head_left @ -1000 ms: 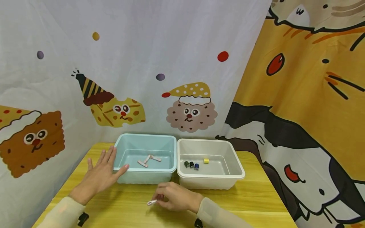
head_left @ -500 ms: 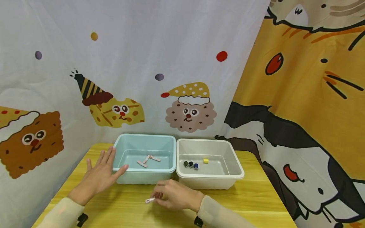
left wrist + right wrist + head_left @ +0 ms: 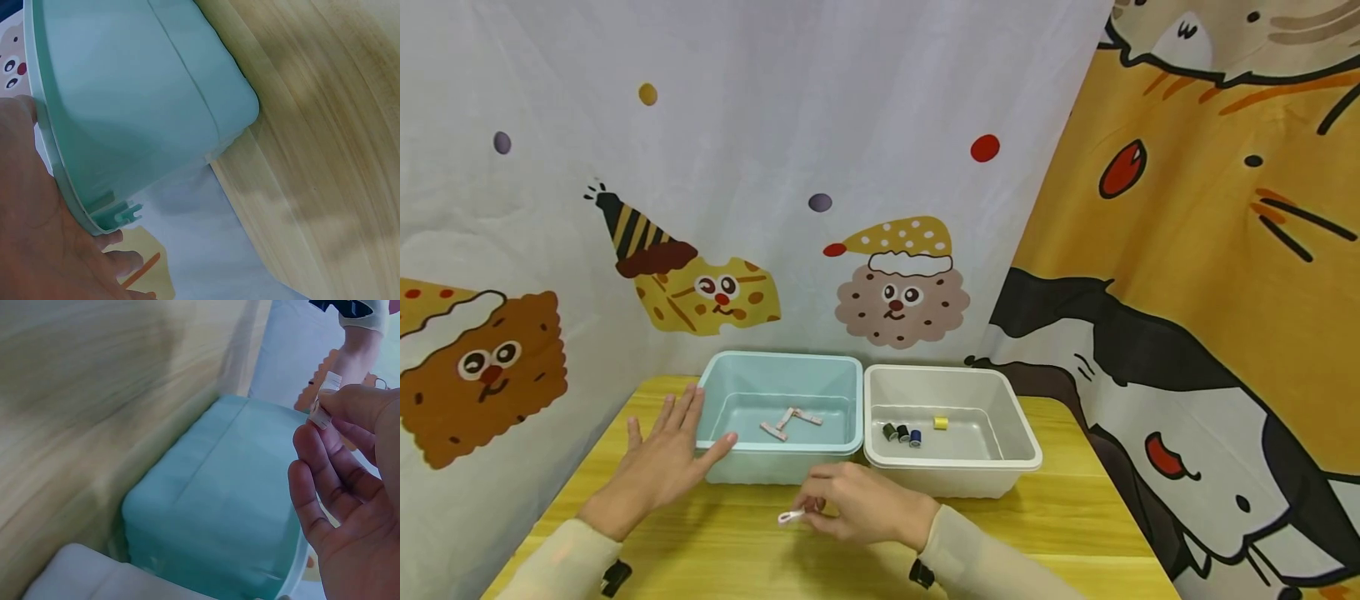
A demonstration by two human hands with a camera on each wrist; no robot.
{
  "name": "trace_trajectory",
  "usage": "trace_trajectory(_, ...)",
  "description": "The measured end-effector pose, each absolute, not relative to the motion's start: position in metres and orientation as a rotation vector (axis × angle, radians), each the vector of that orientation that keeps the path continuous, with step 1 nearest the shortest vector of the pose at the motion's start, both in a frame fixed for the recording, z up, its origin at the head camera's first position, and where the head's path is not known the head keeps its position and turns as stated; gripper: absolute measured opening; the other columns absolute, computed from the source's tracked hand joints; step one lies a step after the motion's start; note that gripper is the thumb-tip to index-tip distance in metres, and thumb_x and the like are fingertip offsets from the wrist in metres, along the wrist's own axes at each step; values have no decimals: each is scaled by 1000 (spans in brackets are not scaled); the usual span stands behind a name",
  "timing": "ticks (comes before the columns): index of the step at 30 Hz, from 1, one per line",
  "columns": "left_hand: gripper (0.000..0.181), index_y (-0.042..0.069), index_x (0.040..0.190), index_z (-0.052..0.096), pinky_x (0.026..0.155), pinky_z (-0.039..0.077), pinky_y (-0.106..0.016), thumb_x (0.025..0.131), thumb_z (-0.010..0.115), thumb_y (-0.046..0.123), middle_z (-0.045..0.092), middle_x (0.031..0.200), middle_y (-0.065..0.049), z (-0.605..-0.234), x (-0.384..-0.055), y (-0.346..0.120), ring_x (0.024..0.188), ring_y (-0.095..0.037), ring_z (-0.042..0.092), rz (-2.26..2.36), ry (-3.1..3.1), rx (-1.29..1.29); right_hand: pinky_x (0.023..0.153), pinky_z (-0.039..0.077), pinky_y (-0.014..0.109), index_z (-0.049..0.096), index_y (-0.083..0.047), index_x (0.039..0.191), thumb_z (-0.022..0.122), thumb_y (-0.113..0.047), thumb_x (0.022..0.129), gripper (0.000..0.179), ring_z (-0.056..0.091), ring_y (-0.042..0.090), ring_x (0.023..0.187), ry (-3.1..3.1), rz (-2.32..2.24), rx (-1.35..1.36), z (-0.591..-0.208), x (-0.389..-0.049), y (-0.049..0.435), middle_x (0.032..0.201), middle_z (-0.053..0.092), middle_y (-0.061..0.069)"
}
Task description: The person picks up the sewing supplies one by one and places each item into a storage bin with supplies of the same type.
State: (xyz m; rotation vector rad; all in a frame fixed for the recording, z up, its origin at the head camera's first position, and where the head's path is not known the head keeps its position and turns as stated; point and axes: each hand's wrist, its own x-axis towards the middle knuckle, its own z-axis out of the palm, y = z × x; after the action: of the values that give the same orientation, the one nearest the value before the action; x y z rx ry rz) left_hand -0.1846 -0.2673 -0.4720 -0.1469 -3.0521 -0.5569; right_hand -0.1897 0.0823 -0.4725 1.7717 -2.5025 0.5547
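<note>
My right hand (image 3: 868, 504) pinches a small folded white measuring tape (image 3: 790, 517) between thumb and fingers, in front of the bins; the right wrist view shows fine marks on the tape (image 3: 322, 412). With fingers spread, my left hand (image 3: 658, 467) rests against the left rim and near corner of the light blue bin (image 3: 782, 465). Inside that bin lie several pale pinkish folded strips (image 3: 787, 419). The off-white bin (image 3: 951, 479) beside it holds a dark green thread spool (image 3: 890, 432), a black one (image 3: 903, 433), a blue one (image 3: 915, 438) and a yellow one (image 3: 940, 423).
Both bins stand side by side on a wood-grain table (image 3: 715, 558), near its back edge. A printed cartoon curtain (image 3: 737, 167) hangs directly behind the bins and along the right side.
My right hand has risen slightly toward the blue bin and a little left, still pinching the measuring tape. My left hand stays on the blue bin's rim.
</note>
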Motion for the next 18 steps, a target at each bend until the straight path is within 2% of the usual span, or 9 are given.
trace_trajectory(18, 121, -6, 184, 15, 124, 1, -103, 112, 46, 86, 11, 194, -31, -470, -182, -267, 175, -67, 16, -539, -3043, -146, 89, 54, 0, 84, -15, 123, 84, -12, 109, 15, 69, -7, 96, -2417, 578, 1768, -440, -196, 78, 115, 80, -5)
